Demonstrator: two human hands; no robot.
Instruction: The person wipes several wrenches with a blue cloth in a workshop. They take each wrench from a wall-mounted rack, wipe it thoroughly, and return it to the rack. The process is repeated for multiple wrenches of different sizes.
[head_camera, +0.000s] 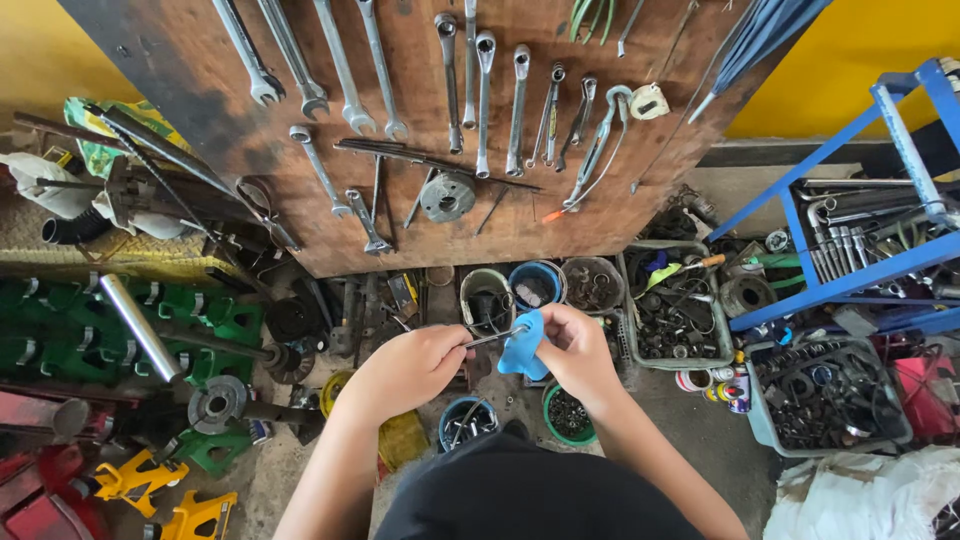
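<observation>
Held just below the middle of the frame, above the floor clutter: a blue plastic piece (522, 345), pinched in the right hand (575, 345), fingers closed narrowly around its right edge. Met from the left by a thin metal rod (492, 338), gripped at its near end in the left hand (405, 370), fingers curled tight into a loose fist around it. Looked to be mid-way through working the rod's tip into or against the blue piece; could not tell whether the tip had entered a hole or only touched the surface. Judged that any further push called for keeping the rod level and lined up with the piece, and a firm counter-hold from the right.

Both forearms reached forward from the bottom of the frame, wrists angled inward, hands nearly touching across the rod.

Just above the hands, a row of round tubs, among them a blue tub (535, 285) of small parts. Below them, a green container (568, 415) of dark hardware. Across the upper frame, a wooden board (200, 80) hung with spanners. At the right, a blue metal rack (850, 280). At the lower left, yellow stands (140, 475).
</observation>
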